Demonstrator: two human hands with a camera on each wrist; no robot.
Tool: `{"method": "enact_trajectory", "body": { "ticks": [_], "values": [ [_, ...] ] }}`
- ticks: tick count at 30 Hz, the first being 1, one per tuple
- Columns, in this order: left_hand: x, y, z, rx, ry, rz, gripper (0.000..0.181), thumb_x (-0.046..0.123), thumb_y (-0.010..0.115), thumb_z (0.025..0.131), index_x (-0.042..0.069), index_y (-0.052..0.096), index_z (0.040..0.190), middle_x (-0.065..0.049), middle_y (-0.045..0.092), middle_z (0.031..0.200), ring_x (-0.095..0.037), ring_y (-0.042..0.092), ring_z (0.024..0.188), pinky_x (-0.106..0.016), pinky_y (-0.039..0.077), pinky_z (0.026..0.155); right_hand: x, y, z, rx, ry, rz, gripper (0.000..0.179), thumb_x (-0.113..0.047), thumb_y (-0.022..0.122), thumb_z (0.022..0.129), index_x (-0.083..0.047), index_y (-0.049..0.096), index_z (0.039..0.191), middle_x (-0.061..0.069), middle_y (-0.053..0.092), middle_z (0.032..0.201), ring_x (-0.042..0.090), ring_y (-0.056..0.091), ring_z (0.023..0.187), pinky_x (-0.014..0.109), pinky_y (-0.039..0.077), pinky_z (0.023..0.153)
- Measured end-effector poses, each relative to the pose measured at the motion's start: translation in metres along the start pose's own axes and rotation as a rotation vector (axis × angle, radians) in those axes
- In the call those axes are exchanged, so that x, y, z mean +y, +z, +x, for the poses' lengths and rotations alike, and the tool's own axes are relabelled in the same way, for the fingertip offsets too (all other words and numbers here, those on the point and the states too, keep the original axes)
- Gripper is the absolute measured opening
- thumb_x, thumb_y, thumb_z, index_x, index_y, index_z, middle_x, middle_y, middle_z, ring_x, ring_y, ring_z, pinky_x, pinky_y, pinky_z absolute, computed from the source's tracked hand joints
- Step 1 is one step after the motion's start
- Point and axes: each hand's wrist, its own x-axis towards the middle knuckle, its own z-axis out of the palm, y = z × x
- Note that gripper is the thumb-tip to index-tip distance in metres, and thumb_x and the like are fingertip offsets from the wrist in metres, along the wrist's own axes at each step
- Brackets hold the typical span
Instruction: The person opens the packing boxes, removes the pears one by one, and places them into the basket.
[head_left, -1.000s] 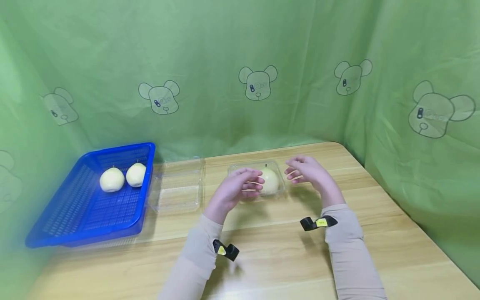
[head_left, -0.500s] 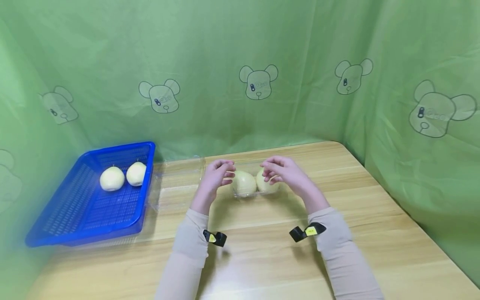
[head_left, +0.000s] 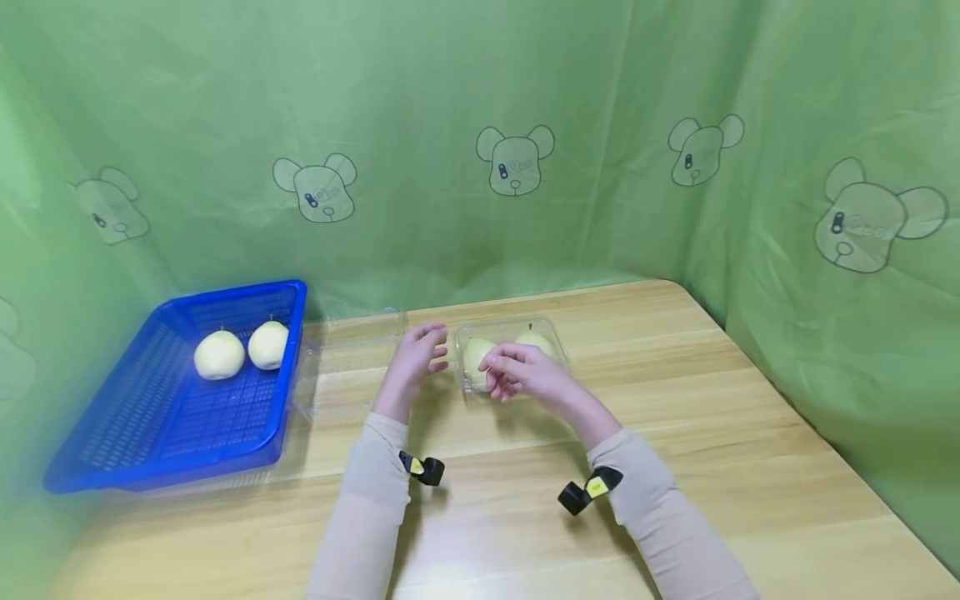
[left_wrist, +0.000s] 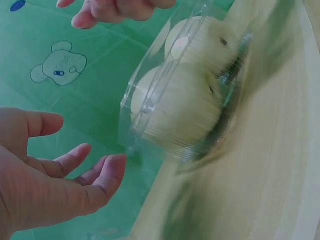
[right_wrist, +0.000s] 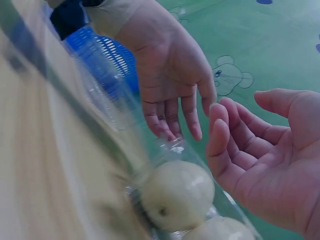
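Observation:
A small clear plastic box (head_left: pixel 504 323) stands on the table with two pale yellow pears in it, a left one (head_left: pixel 473 358) and a right one (head_left: pixel 536 340). My right hand (head_left: pixel 531 373) hovers over the near side of the box, fingers loosely bent and holding nothing. It partly covers the pears in the head view. Just left of the box, my left hand (head_left: pixel 414 360) is held with spread, relaxed fingers, apart from it. In the left wrist view, both pears, the nearer one (left_wrist: pixel 175 107) included, show through the box wall.
A blue plastic basket (head_left: pixel 168 479) stands at the left, with two more pears (head_left: pixel 219 356) inside. Between basket and left hand lies another clear plastic container (head_left: pixel 341 379). Green curtains (head_left: pixel 420 250) enclose the wooden table (head_left: pixel 675 500) at the back and sides.
The left hand has moved left, off the box, uncovering the left pear. The right hand has come left from beside the box to over its near side.

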Motion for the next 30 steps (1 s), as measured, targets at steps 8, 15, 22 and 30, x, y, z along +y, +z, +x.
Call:
{"method": "enact_trajectory", "body": {
  "ticks": [8, 15, 22, 30],
  "values": [
    [-0.006, -0.003, 0.007, -0.009, -0.083, -0.123, 0.047, 0.018, 0.052, 0.099, -0.002, 0.042, 0.140, -0.024, 0.049, 0.136, -0.027, 0.056, 0.106, -0.043, 0.050, 0.103, 0.024, 0.008, 0.001, -0.235, 0.105, 0.000, 0.046, -0.028, 0.041, 0.104, 0.014, 0.049, 0.121, 0.006, 0.064, 0.087, 0.015, 0.061, 0.077, 0.024, 0.054, 0.068],
    [-0.008, -0.004, 0.009, -0.015, -0.111, -0.160, 0.045, 0.017, 0.052, 0.099, -0.003, 0.042, 0.138, -0.023, 0.052, 0.133, -0.023, 0.059, 0.097, -0.037, 0.053, 0.098, 0.054, 0.015, 0.009, -0.315, 0.229, 0.158, 0.042, -0.030, 0.039, 0.104, 0.008, 0.055, 0.115, 0.007, 0.066, 0.087, 0.015, 0.062, 0.074, 0.025, 0.055, 0.067],
    [-0.009, -0.005, 0.011, -0.006, -0.127, -0.181, 0.043, 0.018, 0.053, 0.098, -0.001, 0.045, 0.136, -0.019, 0.055, 0.126, -0.020, 0.060, 0.092, -0.036, 0.054, 0.096, 0.065, 0.006, 0.011, -0.283, 0.336, 0.353, 0.036, -0.032, 0.038, 0.104, -0.002, 0.058, 0.108, 0.004, 0.065, 0.086, 0.013, 0.063, 0.075, 0.024, 0.055, 0.069],
    [-0.012, -0.005, 0.012, -0.018, -0.129, -0.187, 0.042, 0.018, 0.055, 0.098, -0.001, 0.047, 0.134, -0.020, 0.054, 0.129, -0.021, 0.060, 0.095, -0.038, 0.052, 0.100, 0.070, 0.001, 0.009, -0.261, 0.361, 0.525, 0.032, -0.031, 0.040, 0.104, -0.004, 0.056, 0.111, 0.003, 0.066, 0.091, 0.013, 0.063, 0.082, 0.025, 0.055, 0.076]
  ]
}}
